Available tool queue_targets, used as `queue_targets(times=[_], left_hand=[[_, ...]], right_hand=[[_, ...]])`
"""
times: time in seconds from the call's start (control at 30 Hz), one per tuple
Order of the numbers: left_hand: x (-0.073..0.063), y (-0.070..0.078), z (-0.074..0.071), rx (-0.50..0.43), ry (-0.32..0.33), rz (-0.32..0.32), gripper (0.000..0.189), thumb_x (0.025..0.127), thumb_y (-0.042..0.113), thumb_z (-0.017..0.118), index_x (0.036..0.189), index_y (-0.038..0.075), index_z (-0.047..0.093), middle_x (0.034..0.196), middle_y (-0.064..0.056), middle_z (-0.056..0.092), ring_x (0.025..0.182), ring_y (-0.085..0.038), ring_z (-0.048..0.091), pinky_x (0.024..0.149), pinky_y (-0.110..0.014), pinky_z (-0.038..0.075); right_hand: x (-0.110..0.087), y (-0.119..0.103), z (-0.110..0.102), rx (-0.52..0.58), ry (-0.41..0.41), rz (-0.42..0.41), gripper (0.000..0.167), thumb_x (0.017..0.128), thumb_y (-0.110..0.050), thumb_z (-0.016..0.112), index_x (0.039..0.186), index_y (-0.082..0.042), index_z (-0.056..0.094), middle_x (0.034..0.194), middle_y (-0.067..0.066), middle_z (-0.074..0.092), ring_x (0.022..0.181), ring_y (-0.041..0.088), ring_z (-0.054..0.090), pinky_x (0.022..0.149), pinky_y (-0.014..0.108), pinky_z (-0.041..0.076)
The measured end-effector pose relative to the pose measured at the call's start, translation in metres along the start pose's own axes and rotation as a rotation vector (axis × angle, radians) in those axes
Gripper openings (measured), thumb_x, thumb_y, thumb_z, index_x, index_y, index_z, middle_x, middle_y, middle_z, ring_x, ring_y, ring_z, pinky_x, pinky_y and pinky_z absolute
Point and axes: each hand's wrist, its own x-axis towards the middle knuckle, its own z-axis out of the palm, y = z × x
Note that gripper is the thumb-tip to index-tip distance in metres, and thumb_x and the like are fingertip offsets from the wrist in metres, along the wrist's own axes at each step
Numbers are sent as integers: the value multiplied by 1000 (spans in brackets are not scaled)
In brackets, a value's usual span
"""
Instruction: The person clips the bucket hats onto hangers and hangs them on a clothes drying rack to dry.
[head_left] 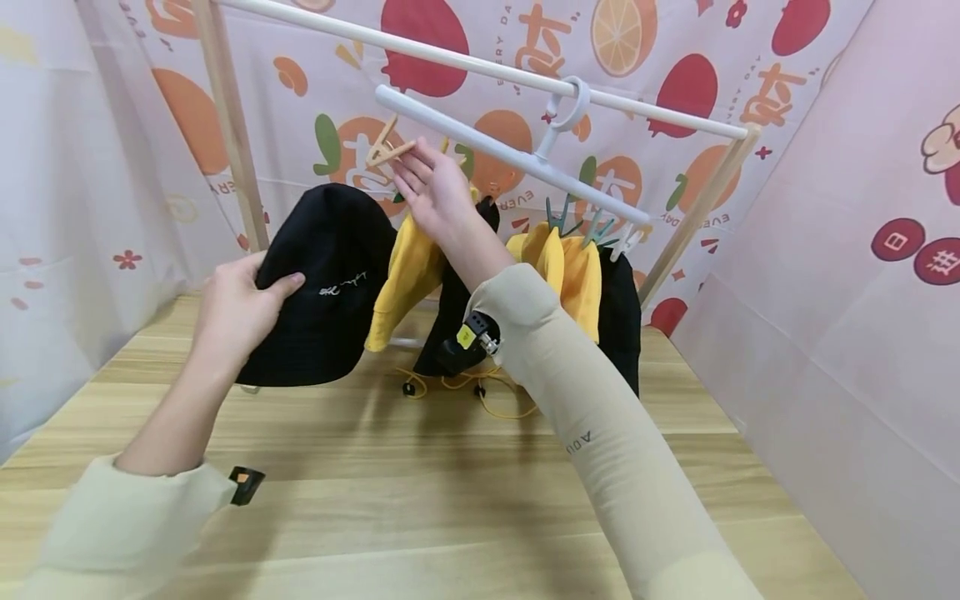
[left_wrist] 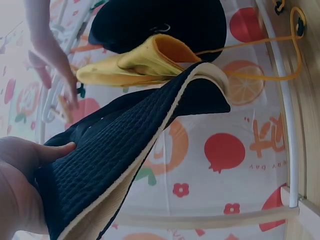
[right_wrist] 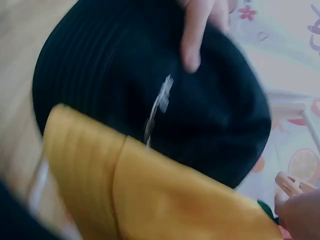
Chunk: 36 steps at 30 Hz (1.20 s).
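Observation:
My left hand (head_left: 236, 304) grips a black bucket hat (head_left: 322, 333) by its left side, thumb on the outside near the white embroidered lettering. In the left wrist view the hat (left_wrist: 115, 145) shows a pale lining along its brim. A wooden clothespin (head_left: 386, 156) is pinched in the fingertips of my right hand (head_left: 438, 192), up by the left end of a white hanger (head_left: 487, 142). Beside the black hat hangs a yellow bucket hat (head_left: 408, 267), partly behind my right arm. The right wrist view has the yellow hat (right_wrist: 175, 190) overlapping the black one.
The hanger hooks over the white rail (head_left: 450, 57) of a wooden-legged rack. Toward its right end, green clothespins (head_left: 558, 215) and a white clothespin (head_left: 624, 243) hold more yellow and black hats. Yellow cords (head_left: 510, 415) trail onto the wooden table (head_left: 375, 517). A fruit-print curtain (head_left: 675, 50) stands behind.

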Motion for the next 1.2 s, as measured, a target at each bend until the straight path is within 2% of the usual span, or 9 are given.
queue_targets(times=[0.2, 0.33, 0.57, 0.7, 0.83, 0.93, 1.03, 1.1, 1.2], left_hand=[[0, 7, 6, 12, -8, 10, 32, 90, 23, 60, 105, -5, 61, 99, -31, 58, 88, -43, 52, 74, -52, 37], [0, 8, 7, 6, -12, 6, 32, 90, 24, 60, 105, -3, 61, 98, -30, 59, 88, -41, 52, 73, -50, 37], [-5, 11, 9, -9, -23, 16, 31, 90, 25, 59, 103, -4, 61, 94, -28, 60, 83, -38, 53, 70, -46, 38], [-8, 14, 8, -15, -15, 26, 32, 90, 24, 59, 105, -4, 61, 95, -28, 60, 84, -39, 54, 70, -47, 38], [-12, 19, 5, -16, -3, 41, 33, 90, 24, 60, 107, -4, 61, 97, -29, 60, 87, -41, 54, 72, -49, 38], [-16, 23, 4, -17, -7, 51, 32, 90, 24, 60, 106, -4, 62, 96, -28, 61, 87, -40, 55, 72, -48, 39], [-20, 27, 3, -23, -17, 63, 31, 91, 24, 60, 104, -4, 63, 94, -27, 62, 85, -39, 56, 71, -47, 40], [-23, 30, 2, -18, -24, 79, 30, 91, 22, 59, 104, -4, 63, 93, -26, 63, 84, -39, 56, 71, -48, 40], [-25, 33, 2, -9, -26, 104, 28, 91, 21, 59, 103, -4, 63, 92, -26, 63, 83, -39, 56, 72, -49, 40]], right_hand=[[-5, 4, 0, 85, -98, 23, 26, 99, -16, 42, 112, -1, 58, 116, 14, 58, 116, 26, 49, 99, 34, 33], [-9, 9, -3, 177, -180, 11, 26, 100, -11, 36, 117, 3, 51, 117, 17, 55, 120, 27, 43, 100, 34, 31], [-15, 21, -22, 264, -432, -28, 36, 100, -12, 30, 131, 3, 41, 130, 17, 48, 122, 28, 42, 103, 34, 26], [-16, 21, -29, 289, -479, -21, 29, 100, -14, 31, 115, 3, 50, 126, 17, 52, 121, 28, 44, 102, 34, 27], [-16, 20, -34, 305, -477, -31, 19, 100, -13, 34, 96, -2, 49, 130, 18, 49, 120, 30, 44, 102, 36, 28], [-16, 19, -36, 287, -459, -39, 25, 100, -13, 35, 112, 0, 53, 131, 17, 47, 122, 29, 42, 103, 36, 27], [-15, 17, -39, 229, -451, -49, 38, 100, -14, 33, 133, 2, 43, 135, 17, 43, 126, 29, 37, 103, 35, 26], [-15, 16, -40, 181, -467, -57, 42, 101, -14, 31, 139, 3, 33, 140, 18, 36, 129, 30, 32, 103, 34, 25], [-14, 12, -41, 153, -473, -47, 43, 101, -13, 29, 140, 4, 30, 144, 18, 29, 130, 30, 29, 103, 34, 26]])
